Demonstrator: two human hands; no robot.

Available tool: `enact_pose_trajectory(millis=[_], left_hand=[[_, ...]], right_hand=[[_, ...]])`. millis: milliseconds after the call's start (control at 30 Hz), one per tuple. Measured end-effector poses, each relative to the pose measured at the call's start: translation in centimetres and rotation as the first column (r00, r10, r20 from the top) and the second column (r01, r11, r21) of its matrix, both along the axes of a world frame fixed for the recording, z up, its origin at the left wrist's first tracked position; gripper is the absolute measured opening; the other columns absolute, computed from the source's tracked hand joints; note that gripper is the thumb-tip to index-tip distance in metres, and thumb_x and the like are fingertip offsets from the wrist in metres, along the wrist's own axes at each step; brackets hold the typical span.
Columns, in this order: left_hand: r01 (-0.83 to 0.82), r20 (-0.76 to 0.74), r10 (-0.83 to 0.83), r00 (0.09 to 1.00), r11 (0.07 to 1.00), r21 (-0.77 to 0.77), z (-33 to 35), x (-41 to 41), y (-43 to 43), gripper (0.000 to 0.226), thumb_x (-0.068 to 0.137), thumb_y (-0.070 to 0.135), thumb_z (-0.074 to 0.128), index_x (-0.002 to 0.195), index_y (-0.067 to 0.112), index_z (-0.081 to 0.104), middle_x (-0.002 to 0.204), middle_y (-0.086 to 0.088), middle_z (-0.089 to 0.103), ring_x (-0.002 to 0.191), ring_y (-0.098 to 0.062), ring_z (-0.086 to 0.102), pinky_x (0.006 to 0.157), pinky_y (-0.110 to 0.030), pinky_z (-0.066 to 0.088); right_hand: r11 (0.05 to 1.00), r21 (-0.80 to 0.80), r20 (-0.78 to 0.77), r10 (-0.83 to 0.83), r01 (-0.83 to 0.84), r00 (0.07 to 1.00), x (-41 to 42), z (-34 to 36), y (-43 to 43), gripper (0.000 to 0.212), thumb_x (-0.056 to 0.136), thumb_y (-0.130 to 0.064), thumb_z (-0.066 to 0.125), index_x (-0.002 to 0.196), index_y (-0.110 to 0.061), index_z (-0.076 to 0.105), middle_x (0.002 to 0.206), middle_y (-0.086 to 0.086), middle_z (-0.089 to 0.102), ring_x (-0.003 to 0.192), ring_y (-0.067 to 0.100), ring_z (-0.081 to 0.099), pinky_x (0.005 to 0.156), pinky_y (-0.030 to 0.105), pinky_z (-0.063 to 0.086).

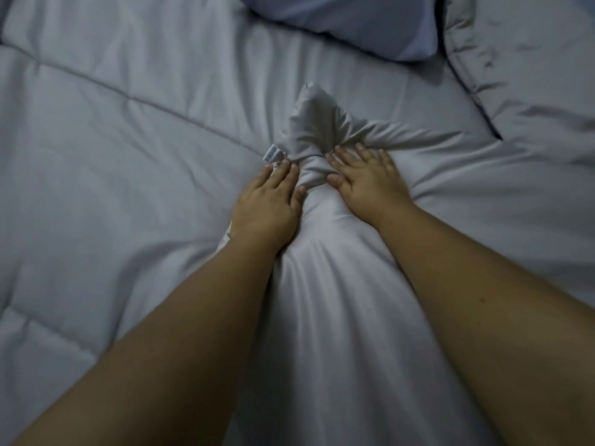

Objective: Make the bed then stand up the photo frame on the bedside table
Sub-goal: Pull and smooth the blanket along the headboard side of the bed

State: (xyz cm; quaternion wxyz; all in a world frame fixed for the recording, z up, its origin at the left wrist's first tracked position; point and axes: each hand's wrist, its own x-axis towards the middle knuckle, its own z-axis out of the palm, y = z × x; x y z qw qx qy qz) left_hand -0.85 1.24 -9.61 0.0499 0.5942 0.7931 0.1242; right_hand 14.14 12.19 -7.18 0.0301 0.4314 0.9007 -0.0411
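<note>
A pale grey quilted comforter (96,156) covers the bed. A bunched corner of the comforter (310,123), with a small white label (272,154) on it, stands up in the middle. My left hand (269,201) lies flat on the fabric just left of the bunched ridge, fingers straight. My right hand (367,178) presses flat on the right side of that ridge, fingers spread. A smooth fold of the cover (322,300) runs between my forearms. The photo frame and bedside table are out of view.
A bluish pillow (354,24) lies at the top centre. A folded-over part of the comforter with a dark piped edge (515,75) lies at the upper right.
</note>
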Motion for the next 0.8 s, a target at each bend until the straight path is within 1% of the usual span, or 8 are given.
enact_pose_trajectory(millis=[133,233,367,467,533,600,700,800], left_hand=[[0.016,0.028,-0.015,1.000,0.999,-0.036,0.0,1.1,-2.3,0.056,0.100,0.047,0.017,0.148,0.023,0.031,0.155,0.005,0.031,0.145,-0.011,0.024,0.121,-0.026,0.013],[0.008,0.056,-0.005,0.998,0.999,-0.044,0.8,3.1,-5.6,0.067,0.093,0.052,0.005,0.148,0.023,0.030,0.156,0.004,0.029,0.146,-0.011,0.022,0.121,-0.027,0.011],[-0.001,0.091,0.010,0.996,0.994,-0.106,2.4,6.8,-10.7,0.051,0.102,0.040,0.022,0.150,0.022,0.025,0.158,0.004,0.023,0.147,-0.011,0.015,0.117,-0.020,0.000],[-0.019,0.119,0.033,0.992,0.993,-0.119,3.2,9.7,-14.9,0.052,0.100,0.043,0.023,0.144,0.020,0.041,0.151,0.001,0.039,0.142,-0.018,0.034,0.116,-0.027,0.021],[-0.022,0.129,0.043,0.991,0.987,-0.158,3.5,11.7,-17.8,0.053,0.094,0.040,0.029,0.129,0.016,0.059,0.134,-0.003,0.059,0.125,-0.023,0.056,0.103,-0.033,0.045],[-0.033,0.154,0.063,0.986,0.980,-0.194,3.7,14.2,-20.9,0.050,0.091,0.038,0.034,0.121,0.014,0.066,0.124,-0.004,0.067,0.114,-0.026,0.064,0.093,-0.038,0.052],[-0.055,0.239,0.108,0.965,0.974,-0.220,4.8,19.3,-25.5,0.051,0.094,0.041,0.031,0.128,0.017,0.061,0.133,0.000,0.060,0.122,-0.023,0.058,0.101,-0.033,0.046],[-0.086,0.350,0.181,0.919,0.959,-0.269,6.8,24.5,-28.8,0.049,0.102,0.041,0.023,0.148,0.025,0.029,0.156,0.010,0.027,0.146,-0.011,0.022,0.116,-0.020,0.015]], right_hand=[[0.998,-0.055,0.025,-0.001,0.002,1.000,1.1,0.6,-2.4,0.051,0.099,-0.047,0.025,0.148,-0.036,0.019,0.158,-0.012,0.018,0.147,0.016,0.011,0.119,0.042,0.004],[0.996,-0.092,0.027,0.004,-0.001,1.000,2.8,1.0,-5.2,0.051,0.099,-0.047,0.025,0.148,-0.036,0.018,0.158,-0.013,0.016,0.147,0.015,0.010,0.119,0.041,0.004],[0.989,-0.146,0.066,0.024,-0.014,0.998,5.6,1.8,-9.7,0.051,0.099,-0.047,0.024,0.149,-0.037,0.015,0.159,-0.013,0.013,0.147,0.014,0.009,0.119,0.040,0.003],[0.981,-0.191,0.101,0.041,-0.021,0.994,8.2,2.5,-13.6,0.052,0.100,-0.046,0.024,0.149,-0.037,0.013,0.159,-0.014,0.011,0.148,0.013,0.006,0.119,0.038,0.001],[0.974,-0.224,0.118,0.066,-0.038,0.991,10.3,3.3,-16.6,0.051,0.100,-0.046,0.025,0.149,-0.037,0.014,0.159,-0.014,0.012,0.147,0.013,0.006,0.119,0.038,0.001],[0.964,-0.260,0.139,0.088,-0.049,0.986,12.7,4.1,-19.7,0.051,0.100,-0.045,0.026,0.149,-0.036,0.015,0.159,-0.014,0.013,0.147,0.012,0.007,0.119,0.037,0.001],[0.947,-0.318,0.182,0.104,-0.042,0.978,16.8,5.8,-24.2,0.050,0.100,-0.044,0.026,0.149,-0.035,0.017,0.159,-0.014,0.015,0.147,0.011,0.009,0.119,0.036,0.005],[0.924,-0.381,0.209,0.101,-0.014,0.973,21.2,8.2,-27.9,0.049,0.101,-0.042,0.027,0.148,-0.031,0.023,0.158,-0.011,0.019,0.146,0.012,0.012,0.118,0.036,0.007]])
